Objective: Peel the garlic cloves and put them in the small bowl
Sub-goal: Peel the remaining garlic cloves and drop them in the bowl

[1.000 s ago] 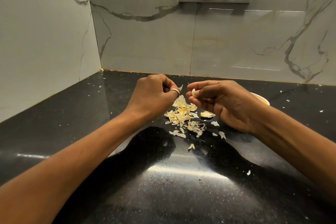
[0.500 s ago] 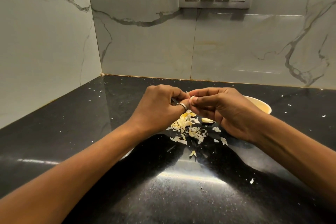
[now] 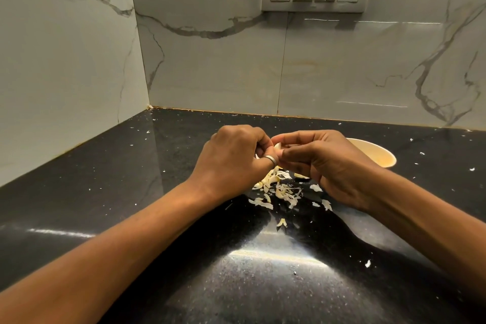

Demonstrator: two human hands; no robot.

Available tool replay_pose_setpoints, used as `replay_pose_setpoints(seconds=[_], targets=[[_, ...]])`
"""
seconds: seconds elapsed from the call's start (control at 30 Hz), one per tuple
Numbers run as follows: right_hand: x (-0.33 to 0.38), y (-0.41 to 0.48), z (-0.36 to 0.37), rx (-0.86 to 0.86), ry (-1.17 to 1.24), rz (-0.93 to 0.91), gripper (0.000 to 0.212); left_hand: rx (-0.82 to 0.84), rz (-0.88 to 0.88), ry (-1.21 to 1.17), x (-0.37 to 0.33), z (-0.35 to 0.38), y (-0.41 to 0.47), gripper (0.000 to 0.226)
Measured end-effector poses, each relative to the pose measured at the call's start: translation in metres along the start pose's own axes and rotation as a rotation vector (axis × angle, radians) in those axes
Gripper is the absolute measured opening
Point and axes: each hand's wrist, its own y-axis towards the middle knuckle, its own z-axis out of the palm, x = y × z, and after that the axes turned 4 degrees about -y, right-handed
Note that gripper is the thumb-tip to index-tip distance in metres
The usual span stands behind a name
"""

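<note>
Both hands are held together above the black surface (image 3: 126,192), the left hand (image 3: 236,158) and the right hand (image 3: 328,166) each curled, with fingertips pinched on a single garlic clove (image 3: 277,146). Only a pale sliver of the clove is seen between them. Shed skins (image 3: 284,189) are scattered just below, and the small bowl (image 3: 378,155) is set just behind the right hand. For a clean peel, the clove is best gripped firmly by one hand while loosened skin is caught at the tip and drawn off in strips, so the flesh is not bruised. How much skin is left cannot be told. Much of the bowl is hidden by the right hand, and whether unpeeled cloves lie among the skins cannot be made out.
</note>
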Motion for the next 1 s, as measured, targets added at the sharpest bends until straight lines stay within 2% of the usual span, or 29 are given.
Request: replay_pose_setpoints(seconds=[0.17,0.43,0.57,0.7,0.83,1.0], targets=[[0.0009,-0.0015,0.0036,0.023,-0.064,-0.003,0.022,0.011,-0.010,0.016,0.0012,-0.0027,0.0003,0.014],[0.0048,-0.0032,0.0020,-0.028,-0.072,0.011,0.021,-0.007,-0.069,-0.007,0.0064,-0.0050,0.0027,0.015],[0.0053,-0.0032,0.0016,-0.034,-0.078,0.013,0.022,0.008,-0.021,0.031,0.0086,-0.0046,0.0030,0.024],[0.0057,-0.0031,-0.0002,-0.041,-0.066,0.006,0.021,0.016,0.024,-0.044,0.0067,-0.0060,0.0031,0.010],[0.0057,-0.0026,-0.0013,-0.006,-0.067,0.014,0.021,0.025,0.081,-0.052,0.0026,-0.0065,0.0014,0.025],[0.0045,-0.0023,-0.0025,0.030,-0.106,0.022,0.022,0.056,0.153,-0.005,0.0045,-0.0047,0.0007,0.028]])
